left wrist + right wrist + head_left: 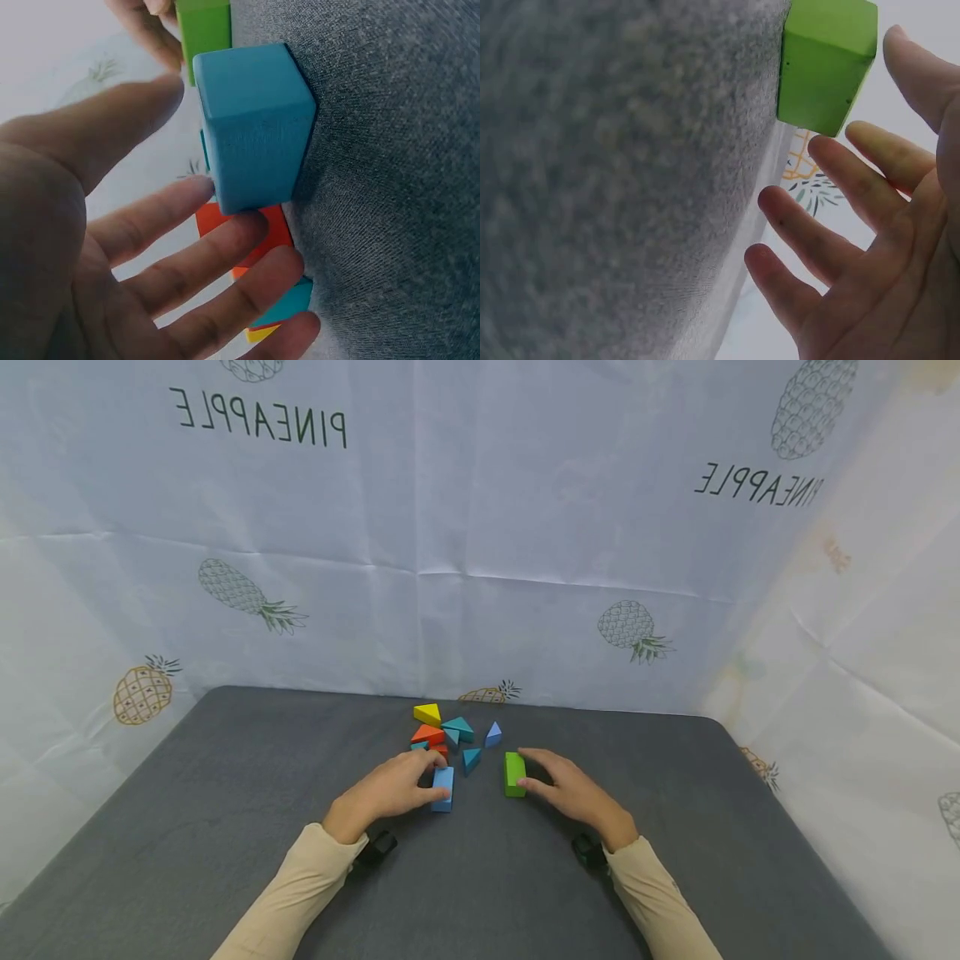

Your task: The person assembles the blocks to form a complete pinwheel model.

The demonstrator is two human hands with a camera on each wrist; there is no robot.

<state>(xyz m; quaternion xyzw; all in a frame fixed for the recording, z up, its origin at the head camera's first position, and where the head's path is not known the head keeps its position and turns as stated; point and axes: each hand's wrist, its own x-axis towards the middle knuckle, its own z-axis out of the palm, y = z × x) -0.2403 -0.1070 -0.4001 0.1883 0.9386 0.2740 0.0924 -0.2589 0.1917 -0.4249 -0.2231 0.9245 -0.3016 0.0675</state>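
A light blue rectangular block (pixel 443 802) lies lengthwise on the dark table, beside my left hand (pixel 393 787). In the left wrist view the blue block (pixel 255 127) stands out past my loosely spread fingers; thumb and fingertips are right at its side. My right hand (pixel 573 791) is at the right side of a green rectangular block (pixel 513 770), with thumb and index finger close to its edge. Seen from the right wrist, the green block (pixel 827 71) sits above relaxed, spread fingers, and the thumb stands apart from it.
Behind the blue block is a loose cluster: a yellow triangular block (pixel 428 713), a red one (pixel 427 733) and several teal ones (pixel 470 758). A small blue triangle (pixel 492 735) stands to their right. The grey table (pixel 225 777) meets a pineapple-print cloth (pixel 487 510) behind.
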